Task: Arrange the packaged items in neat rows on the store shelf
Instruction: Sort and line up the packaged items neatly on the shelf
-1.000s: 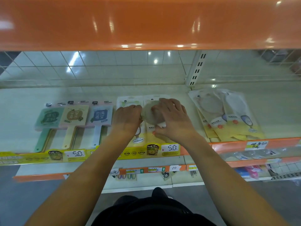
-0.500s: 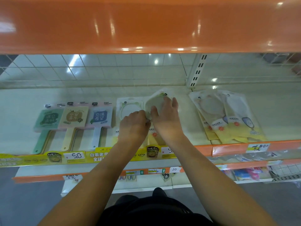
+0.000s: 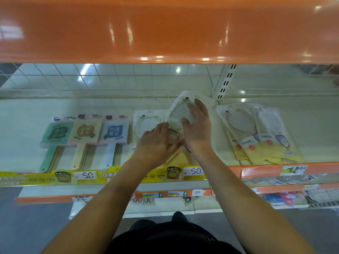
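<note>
A clear plastic packet holding a round pale hand mirror with a green rim (image 3: 180, 111) lies tilted on the cream store shelf (image 3: 27, 110), near its middle. The right hand (image 3: 199, 132) rests flat on this packet, fingers straight and spread over the round mirror face. The left hand (image 3: 156, 142) is just left of the packet's lower end, fingers curled around its handle part, touching the right hand at the thumb. Directly left of the packet, partly under the left hand, lies a second matching mirror packet (image 3: 146, 122), set straight. Further left of the packet sit three square hand mirrors in a neat row: green (image 3: 56, 133), cream yellow (image 3: 85, 131) and blue-white (image 3: 114, 132), handles pointing to the shelf front. Right of the packet, beyond a white slotted upright post (image 3: 225, 81), is a fanned, overlapping pile of clear and yellow mirror packets (image 3: 260, 132). Below the packet, the shelf edge carries a yellow price strip (image 3: 86, 176) reading 5.0. Above everything runs a glossy orange upper shelf front (image 3: 165, 30).
</note>
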The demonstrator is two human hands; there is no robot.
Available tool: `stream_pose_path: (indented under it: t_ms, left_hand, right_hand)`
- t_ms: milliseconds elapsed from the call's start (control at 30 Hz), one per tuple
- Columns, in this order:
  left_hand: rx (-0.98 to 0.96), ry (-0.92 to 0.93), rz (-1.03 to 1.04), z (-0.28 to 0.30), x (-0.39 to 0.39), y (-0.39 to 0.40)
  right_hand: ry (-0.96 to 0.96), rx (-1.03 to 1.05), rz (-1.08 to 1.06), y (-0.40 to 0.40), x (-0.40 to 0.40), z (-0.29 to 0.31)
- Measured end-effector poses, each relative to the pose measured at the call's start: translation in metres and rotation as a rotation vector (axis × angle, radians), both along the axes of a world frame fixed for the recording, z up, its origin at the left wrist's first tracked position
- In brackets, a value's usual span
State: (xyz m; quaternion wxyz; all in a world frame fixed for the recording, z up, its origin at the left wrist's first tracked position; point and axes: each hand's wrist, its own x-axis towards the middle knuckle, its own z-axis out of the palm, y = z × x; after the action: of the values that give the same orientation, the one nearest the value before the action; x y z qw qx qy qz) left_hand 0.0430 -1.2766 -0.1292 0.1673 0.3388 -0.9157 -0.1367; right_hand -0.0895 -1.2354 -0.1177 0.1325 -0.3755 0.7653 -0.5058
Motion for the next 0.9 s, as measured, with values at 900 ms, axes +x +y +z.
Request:
stream_pose_path:
  t_ms: [900]
  left_hand:
    - [0.318, 0.097, 0.17, 0.011, -0.012, -0.019]
  right_hand:
    - [0.399, 0.594, 0.343, 0.014, 0.004, 0.013]
